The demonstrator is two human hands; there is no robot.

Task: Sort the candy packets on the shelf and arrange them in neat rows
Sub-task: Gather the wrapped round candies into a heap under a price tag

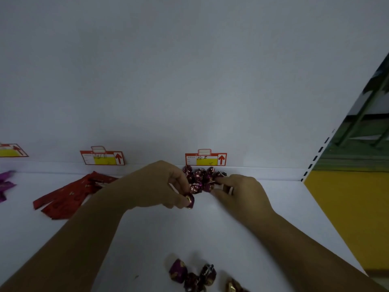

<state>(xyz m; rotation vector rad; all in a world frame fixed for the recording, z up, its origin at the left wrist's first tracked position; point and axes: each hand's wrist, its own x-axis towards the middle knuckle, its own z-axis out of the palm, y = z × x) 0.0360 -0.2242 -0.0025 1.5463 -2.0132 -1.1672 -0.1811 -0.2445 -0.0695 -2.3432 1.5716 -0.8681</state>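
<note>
Head view: a white shelf (pixel 210 228) is seen from above, with both bare forearms stretched across it toward the back panel. A single foil-wrapped candy (pixel 190 200), dark purple with gold marks, is pinched between the thumb and fingertips of the left hand (pixel 160 184) and held just in front of a cluster of matching candies (pixel 200 178). The cluster is bunched against the rear lip of the shelf, directly below a red and yellow price tag (pixel 206 159) bearing an upward arrow. The right hand (pixel 237 190) is set against the cluster's right edge with its fingers curled; whether a candy is gripped there cannot be told. A few loose candies (pixel 192 275) in the same purple wrap are left near the shelf's front edge, between the two forearms, with a gold-wrapped piece (pixel 233 286) just beside them at the bottom of the picture. Long red packets (pixel 69 197) are spread flat to the left, below a second price tag (pixel 103 158). Purple packets (pixel 5 184) are partly cut off at the far left edge, under a third tag (pixel 12 150). A yellow panel (pixel 347 207) is seen past the shelf's right end
</note>
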